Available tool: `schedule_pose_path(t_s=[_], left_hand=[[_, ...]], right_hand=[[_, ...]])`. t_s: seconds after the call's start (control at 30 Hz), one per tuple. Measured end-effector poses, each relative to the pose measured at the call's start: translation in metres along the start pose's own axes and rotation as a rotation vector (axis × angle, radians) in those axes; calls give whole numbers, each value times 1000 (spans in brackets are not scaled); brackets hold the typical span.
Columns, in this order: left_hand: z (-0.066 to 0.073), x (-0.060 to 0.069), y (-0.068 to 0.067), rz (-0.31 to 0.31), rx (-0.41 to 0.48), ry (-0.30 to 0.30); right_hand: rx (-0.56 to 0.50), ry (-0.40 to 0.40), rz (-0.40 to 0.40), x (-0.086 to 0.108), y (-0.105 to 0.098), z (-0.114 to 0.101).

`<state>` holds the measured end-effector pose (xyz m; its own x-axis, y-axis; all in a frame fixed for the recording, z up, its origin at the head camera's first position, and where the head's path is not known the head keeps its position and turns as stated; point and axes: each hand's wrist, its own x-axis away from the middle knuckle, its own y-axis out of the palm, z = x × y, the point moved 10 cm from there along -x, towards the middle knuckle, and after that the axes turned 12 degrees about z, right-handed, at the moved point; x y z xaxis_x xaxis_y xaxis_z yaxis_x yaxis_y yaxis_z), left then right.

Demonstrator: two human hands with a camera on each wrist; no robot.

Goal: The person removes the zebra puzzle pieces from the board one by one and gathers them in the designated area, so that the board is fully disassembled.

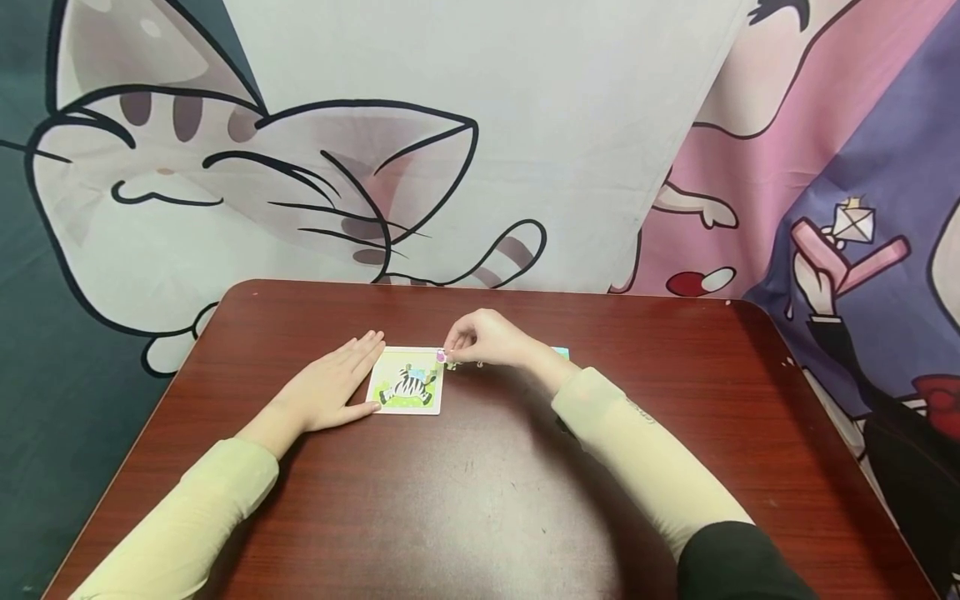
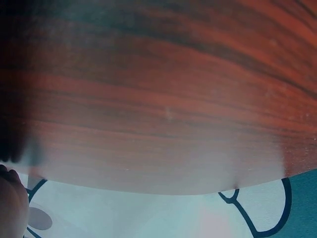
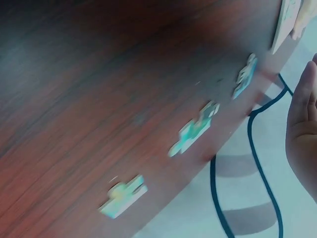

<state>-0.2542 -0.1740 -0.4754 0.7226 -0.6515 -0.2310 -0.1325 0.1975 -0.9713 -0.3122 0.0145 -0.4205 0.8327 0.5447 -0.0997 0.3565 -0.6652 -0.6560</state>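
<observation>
A square zebra picture board (image 1: 407, 385) lies on the table, its edge also showing at the top right of the right wrist view (image 3: 284, 25). The left hand (image 1: 330, 387) lies flat with straight fingers, thumb touching the board's left side; part of it shows in the left wrist view (image 2: 12, 206). At the board's upper right corner the right hand (image 1: 491, 340) pinches a small purple piece (image 1: 441, 357) between thumb and fingers. Those fingertips are out of sight in the right wrist view, where the hand (image 3: 303, 126) shows at the right edge.
Three loose puzzle-like pieces lie apart on the table in the right wrist view: one blue (image 3: 245, 77), one teal (image 3: 194, 130), one yellow-green (image 3: 124, 197). A blue piece (image 1: 562, 352) shows behind the right forearm. Cartoon-printed cloth (image 1: 525, 150) hangs beyond the brown table (image 1: 465, 500).
</observation>
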Motion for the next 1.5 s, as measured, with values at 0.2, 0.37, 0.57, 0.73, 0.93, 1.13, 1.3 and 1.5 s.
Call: schedule_pose_path(t_s=[0.2,0.37,0.57,0.73,0.93,1.13,1.3,1.5], left_hand=[[0,0,0,-2,4,-2],[0,0,0,-3,4,-5],[0,0,-1,-2,2,-4],[-1,1,0,-8,1,-8],[0,0,0,-7,5,-7],[-1,0,1,-11,3,-9],[-1,0,1,-16,3,-13],[-1,0,1,-13,8,-13]], right_hand=[[19,4,-22,13,-5,12],[38,27,-40,24,-6,24],[49,59,-66,33,-3,37],[57,53,-82,38,0,42],[59,51,-86,43,2,43],[99,24,-51,45,-1,44],[148,-9,-12,45,-2,44],[232,-72,19,46,-3,40]])
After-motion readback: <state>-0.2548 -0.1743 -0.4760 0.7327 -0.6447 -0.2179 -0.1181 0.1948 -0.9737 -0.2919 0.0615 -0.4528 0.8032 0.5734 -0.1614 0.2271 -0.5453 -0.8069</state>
